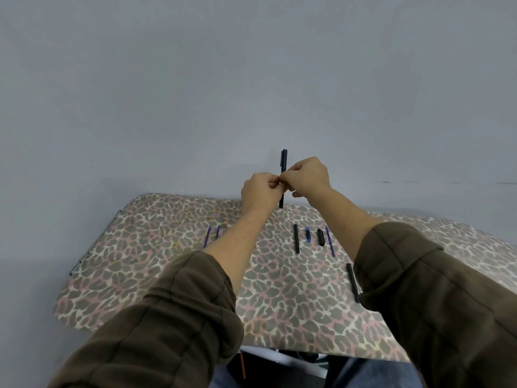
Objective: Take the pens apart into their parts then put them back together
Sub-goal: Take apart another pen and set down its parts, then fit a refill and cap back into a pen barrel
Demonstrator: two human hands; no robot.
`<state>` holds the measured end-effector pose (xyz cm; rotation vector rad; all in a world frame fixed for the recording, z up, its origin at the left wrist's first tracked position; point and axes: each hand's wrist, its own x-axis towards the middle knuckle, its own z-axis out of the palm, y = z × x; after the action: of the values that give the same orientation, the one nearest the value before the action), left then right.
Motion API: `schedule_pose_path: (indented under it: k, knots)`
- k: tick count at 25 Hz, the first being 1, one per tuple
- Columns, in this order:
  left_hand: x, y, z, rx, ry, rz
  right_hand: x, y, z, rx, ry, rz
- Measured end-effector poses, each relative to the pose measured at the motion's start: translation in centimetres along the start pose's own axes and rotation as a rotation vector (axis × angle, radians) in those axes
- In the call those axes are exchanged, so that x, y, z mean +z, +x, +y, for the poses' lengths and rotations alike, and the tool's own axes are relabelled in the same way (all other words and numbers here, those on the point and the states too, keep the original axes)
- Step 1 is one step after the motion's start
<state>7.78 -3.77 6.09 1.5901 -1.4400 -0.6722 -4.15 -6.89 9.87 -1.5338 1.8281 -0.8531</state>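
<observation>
Pen point(283, 163) upright, raised above far table edge, pinched mid-barrel by left hand point(258, 193) and right hand point(307, 176), fingers of both closed on it, fingertips touching. Table point(167, 275), leopard-print cover. Right of centre: black barrel point(296, 238), small blue part point(308, 234), short black cap point(320, 237), blue refill point(330, 244) side by side, apart. Second black barrel point(353, 282) near right sleeve point(436, 298). Two blue refills point(207, 236) left, beside left forearm. Near-left cover bare.

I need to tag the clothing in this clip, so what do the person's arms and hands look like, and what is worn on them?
Both arms wear dark olive-brown quilted sleeves, the left sleeve and right sleeve pushed up so the forearms are bare. The left hand and right hand are bare: no gloves, and no rings, watch or markings are visible.
</observation>
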Motion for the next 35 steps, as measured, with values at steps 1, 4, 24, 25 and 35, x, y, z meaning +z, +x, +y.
schedule_pose_path:
  k: [1, 4, 24, 25, 35]
  knots:
    - [0.1, 0.3, -0.8, -0.015, 0.018, -0.016, 0.6, 0.5, 0.5, 0.034, 0.003, -0.004]
    - [0.2, 0.9, -3.2, -0.058, 0.067, -0.016, 2.4, 2.3, 1.7, 0.121, -0.047, -0.01]
    - [-0.1, 2.0, -10.2, -0.142, 0.091, 0.038, 11.0, 4.9, 5.5, 0.187, -0.362, -0.101]
    - [-0.1, 2.0, -10.2, -0.141, 0.091, 0.039, 11.0, 4.9, 5.6, 0.187, -0.366, -0.099]
    - [-0.5, 1.5, -8.3, -0.091, 0.104, 0.041, 3.9, 5.0, 5.1, 0.173, -0.239, -0.047]
